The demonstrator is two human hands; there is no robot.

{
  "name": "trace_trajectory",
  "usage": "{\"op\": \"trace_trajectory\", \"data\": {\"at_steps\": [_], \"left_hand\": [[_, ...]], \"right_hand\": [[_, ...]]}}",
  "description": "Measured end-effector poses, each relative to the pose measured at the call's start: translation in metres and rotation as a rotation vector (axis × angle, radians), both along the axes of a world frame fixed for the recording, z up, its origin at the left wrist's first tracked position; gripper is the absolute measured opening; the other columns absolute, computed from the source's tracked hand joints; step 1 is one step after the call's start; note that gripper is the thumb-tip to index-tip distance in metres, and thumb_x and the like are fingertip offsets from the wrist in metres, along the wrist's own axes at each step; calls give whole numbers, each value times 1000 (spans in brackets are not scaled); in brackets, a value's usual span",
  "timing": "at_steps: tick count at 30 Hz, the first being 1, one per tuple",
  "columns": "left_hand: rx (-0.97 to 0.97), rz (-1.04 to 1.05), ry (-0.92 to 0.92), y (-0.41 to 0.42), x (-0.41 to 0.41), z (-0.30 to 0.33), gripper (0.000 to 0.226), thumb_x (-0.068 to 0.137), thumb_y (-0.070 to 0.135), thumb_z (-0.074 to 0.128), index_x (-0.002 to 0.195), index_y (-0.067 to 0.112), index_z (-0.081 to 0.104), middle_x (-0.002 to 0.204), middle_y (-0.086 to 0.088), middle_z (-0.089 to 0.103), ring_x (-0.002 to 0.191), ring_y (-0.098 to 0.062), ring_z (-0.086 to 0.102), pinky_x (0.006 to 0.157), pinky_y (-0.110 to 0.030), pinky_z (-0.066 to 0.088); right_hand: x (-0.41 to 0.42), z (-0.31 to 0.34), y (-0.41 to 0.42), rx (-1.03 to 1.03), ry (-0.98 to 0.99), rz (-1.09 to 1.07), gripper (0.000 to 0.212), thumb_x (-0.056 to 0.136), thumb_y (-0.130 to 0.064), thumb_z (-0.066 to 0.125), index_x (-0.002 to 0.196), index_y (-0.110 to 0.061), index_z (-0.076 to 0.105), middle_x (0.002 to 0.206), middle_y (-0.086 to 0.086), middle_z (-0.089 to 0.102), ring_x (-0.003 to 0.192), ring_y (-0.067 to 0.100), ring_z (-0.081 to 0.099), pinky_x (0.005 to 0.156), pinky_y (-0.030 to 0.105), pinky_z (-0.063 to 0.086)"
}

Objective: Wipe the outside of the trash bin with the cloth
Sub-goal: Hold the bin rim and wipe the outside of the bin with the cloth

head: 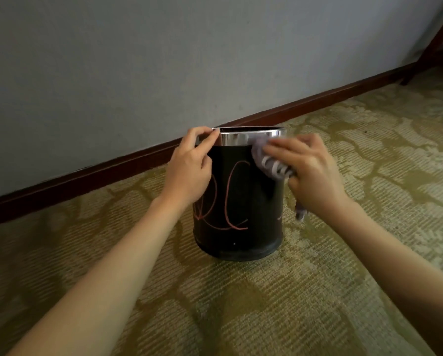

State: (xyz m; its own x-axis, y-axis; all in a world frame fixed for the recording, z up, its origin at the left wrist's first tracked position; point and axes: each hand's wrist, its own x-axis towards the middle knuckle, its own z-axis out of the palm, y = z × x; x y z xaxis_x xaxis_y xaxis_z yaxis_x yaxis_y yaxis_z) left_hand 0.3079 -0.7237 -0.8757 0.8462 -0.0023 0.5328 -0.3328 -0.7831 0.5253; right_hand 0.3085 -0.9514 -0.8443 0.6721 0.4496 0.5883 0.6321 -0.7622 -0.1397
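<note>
A round black trash bin [241, 201] with pink curved lines and a shiny metal rim stands upright on the carpet near the wall. My left hand [189, 168] pinches the rim at its left side, thumb and fingers closed on the metal band. My right hand [310, 170] presses a grey striped cloth [269, 160] against the bin's upper right side, just below the rim. One end of the cloth hangs down behind my right wrist.
The patterned green-beige carpet [241, 304] spreads all around the bin. A grey wall [164, 60] with a dark wooden skirting board [87, 176] runs right behind it. A dark wooden furniture leg [431, 44] stands at the far right.
</note>
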Motion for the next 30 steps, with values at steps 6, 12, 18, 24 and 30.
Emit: {"op": "trace_trajectory", "data": {"at_steps": [6,12,18,24,30], "left_hand": [[-18,11,0,0,2,-3,51,88,-4,42,136,14,47,132,-1,44,123,-17,44,100,-30,40],[-117,49,59,18,9,-2,52,90,-7,37,133,17,50,130,2,44,120,-16,45,95,-13,33],[41,-79,-32,13,-3,1,50,87,-10,40,131,10,53,126,-4,50,122,-17,46,103,-26,38],[10,-45,-6,7,0,5,50,87,-10,40,130,10,54,124,-5,49,121,-17,45,98,-16,32],[100,-26,-34,-1,-3,2,49,88,-5,41,135,9,47,128,-7,46,122,-18,43,96,-23,37]], "right_hand": [[-14,-29,10,-88,-67,93,50,66,13,66,111,-7,70,115,8,67,93,45,55,62,49,51],[-82,-102,-2,-500,33,326,35,82,-15,49,110,-19,70,108,-2,69,86,34,63,57,40,50],[-76,-86,-11,-385,201,341,35,83,-12,54,112,-24,68,110,-8,67,78,24,56,57,34,52],[-25,-28,-3,-50,40,67,56,67,14,63,115,-14,68,119,-1,65,88,31,51,61,34,49],[-15,-26,13,35,-80,38,49,67,13,66,112,-8,70,115,5,67,86,39,51,60,43,49]]}}
